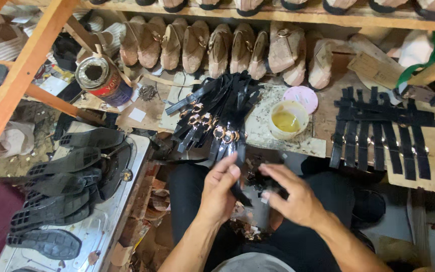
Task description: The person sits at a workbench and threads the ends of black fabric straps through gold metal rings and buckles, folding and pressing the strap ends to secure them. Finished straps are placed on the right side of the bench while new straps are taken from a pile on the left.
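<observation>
Head view: left hand [219, 190] fingers curl around a black strap [238, 187], gripping it. Right hand [293, 197] is motion-blurred, fingers spread; its hold cannot be told.
</observation>
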Tool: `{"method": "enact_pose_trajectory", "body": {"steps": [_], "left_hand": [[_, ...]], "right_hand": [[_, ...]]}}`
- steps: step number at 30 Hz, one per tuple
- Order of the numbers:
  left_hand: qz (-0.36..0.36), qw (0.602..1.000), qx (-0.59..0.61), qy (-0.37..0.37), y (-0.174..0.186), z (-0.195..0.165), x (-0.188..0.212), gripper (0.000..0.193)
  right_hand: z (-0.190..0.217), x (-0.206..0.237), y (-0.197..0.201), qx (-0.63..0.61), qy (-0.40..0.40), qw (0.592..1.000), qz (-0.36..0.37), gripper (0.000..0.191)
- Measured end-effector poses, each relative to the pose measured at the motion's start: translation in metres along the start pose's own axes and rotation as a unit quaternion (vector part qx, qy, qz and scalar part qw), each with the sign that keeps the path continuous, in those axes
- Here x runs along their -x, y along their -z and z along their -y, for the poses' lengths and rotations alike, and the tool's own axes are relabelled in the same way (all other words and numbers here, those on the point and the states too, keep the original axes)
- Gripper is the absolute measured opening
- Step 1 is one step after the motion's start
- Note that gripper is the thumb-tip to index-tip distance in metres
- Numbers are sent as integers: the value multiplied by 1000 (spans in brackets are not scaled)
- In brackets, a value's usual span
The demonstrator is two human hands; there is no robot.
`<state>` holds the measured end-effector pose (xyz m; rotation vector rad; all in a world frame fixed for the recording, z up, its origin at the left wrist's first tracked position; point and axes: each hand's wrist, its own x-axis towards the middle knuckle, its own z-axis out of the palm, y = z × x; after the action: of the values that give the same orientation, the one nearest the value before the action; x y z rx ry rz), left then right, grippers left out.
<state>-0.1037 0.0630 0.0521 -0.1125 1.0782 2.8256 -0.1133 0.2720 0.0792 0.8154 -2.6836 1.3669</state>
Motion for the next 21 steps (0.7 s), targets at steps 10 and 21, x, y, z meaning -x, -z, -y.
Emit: {"method": "enact_pose_trajectory", "body": {"steps": [10, 21], "left_hand": [[-51, 994, 90, -30, -16, -5, 10, 43], [-17, 994, 108, -24, -22, 24, 11, 43]], "right_hand": [[-24, 59, -33, -159, -182, 970, 35, 67], [-18, 74, -19, -179, -191, 965, 25, 69]]}}
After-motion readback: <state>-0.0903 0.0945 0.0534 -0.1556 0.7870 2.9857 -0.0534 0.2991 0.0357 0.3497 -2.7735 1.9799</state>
